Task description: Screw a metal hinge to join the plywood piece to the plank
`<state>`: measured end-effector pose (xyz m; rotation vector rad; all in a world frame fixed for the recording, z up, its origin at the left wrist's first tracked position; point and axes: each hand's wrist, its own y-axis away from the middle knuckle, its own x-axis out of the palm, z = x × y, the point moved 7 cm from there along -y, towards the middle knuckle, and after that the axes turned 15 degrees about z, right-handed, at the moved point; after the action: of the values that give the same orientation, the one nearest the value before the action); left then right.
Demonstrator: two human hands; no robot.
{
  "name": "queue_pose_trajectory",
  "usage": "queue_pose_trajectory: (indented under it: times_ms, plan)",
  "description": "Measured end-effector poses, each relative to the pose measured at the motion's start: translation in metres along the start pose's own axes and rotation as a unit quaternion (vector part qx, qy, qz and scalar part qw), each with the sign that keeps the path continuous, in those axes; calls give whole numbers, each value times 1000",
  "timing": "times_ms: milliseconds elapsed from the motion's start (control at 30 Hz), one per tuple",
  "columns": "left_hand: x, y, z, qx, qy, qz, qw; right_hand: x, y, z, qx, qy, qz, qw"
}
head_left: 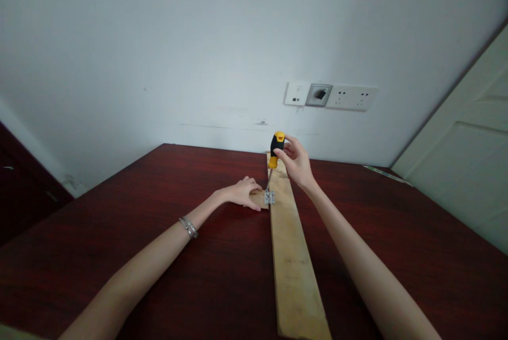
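Observation:
A long wooden board (291,244) lies lengthwise on the dark red table. Against its left edge sits a short wood block (259,200), and a metal hinge (269,197) spans the joint between the two. My left hand (242,193) is closed around the short block, thumb at the near side and fingers at the far side. Above the hinge, my right hand (296,162) grips the black and yellow handle of a screwdriver (277,143). Its shaft points down and slightly left, with the tip at the hinge's far left part. Any screw under the tip is too small to make out.
The red wooden table (178,287) meets a white wall (178,54) at its far edge. Wall sockets (351,97) sit above the table to the right. A thin printed strip (387,175) lies near the back right edge, beside a pale panelled door (468,144).

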<state>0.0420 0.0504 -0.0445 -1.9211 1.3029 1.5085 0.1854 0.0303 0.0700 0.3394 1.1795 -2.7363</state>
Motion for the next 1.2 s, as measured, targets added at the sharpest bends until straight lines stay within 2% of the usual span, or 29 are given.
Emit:
queue_pose_trajectory:
  times_ms: [1200]
  plan:
    - [-3,2,0,19,5,-15,1000,-1,2,7,7,-12,-6,1000]
